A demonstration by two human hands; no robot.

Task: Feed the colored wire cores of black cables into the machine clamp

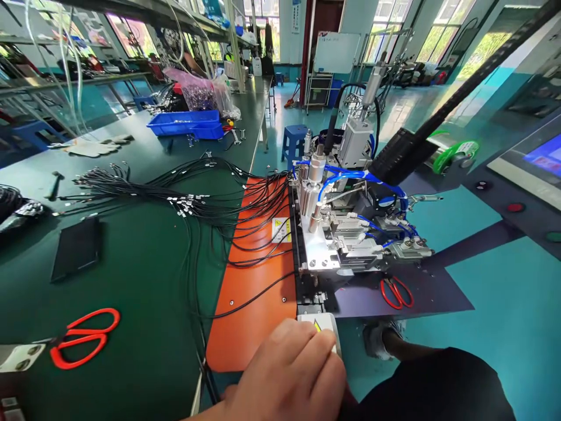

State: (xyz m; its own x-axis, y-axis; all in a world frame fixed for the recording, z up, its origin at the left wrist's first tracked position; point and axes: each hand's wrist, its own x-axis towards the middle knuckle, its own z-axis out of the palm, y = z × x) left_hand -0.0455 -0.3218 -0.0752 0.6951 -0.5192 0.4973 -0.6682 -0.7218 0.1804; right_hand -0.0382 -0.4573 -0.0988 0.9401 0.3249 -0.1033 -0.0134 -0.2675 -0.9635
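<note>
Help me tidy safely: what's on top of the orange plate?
Black cables cross the orange plate, with a warning label and screws on it. The hand covers its near right corner; whatever is there can't be seen.

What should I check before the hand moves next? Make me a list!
1. Hand clear of the pale end block: not ok, it covers part of it.
2. Black cables separated: not ok, many overlap.
3. Cables held inside the machine: cannot tell, hidden.
4. Orange plate free of scissors: ok, the nearer scissors lie on the green table.
5. Dark plate free of tools: not ok, other scissors lie there.
</note>
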